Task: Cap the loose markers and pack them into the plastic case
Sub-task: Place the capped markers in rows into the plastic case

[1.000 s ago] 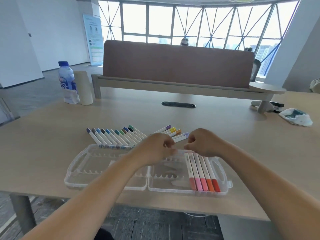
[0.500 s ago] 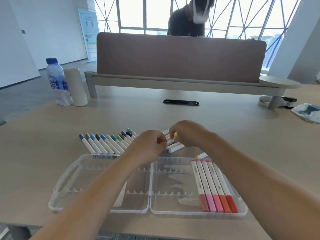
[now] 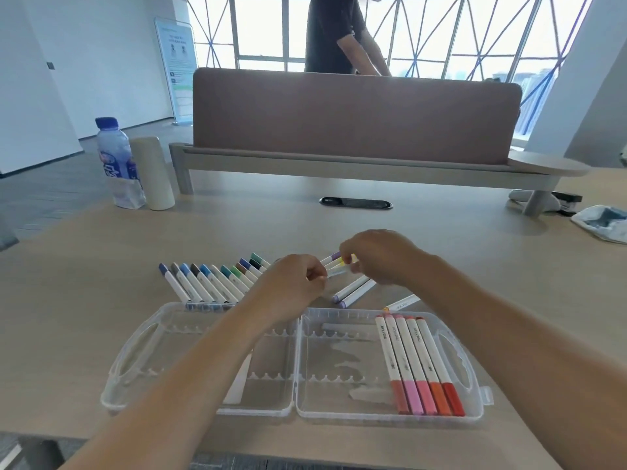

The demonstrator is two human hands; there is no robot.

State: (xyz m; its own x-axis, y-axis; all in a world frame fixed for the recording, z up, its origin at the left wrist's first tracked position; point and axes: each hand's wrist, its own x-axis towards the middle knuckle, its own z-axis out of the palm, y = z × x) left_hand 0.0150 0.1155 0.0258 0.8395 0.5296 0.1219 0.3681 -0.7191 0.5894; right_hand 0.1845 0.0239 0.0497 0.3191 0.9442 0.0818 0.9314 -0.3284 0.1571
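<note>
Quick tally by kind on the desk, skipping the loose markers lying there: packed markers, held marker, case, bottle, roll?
Markers in the case: 5
Held marker: 1
Plastic case: 1
Water bottle: 1
Paper roll: 1
Total: 9

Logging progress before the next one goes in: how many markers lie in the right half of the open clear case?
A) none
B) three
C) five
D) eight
C: five markers with red, pink and orange caps lie side by side at the right end of the plastic case.
</note>
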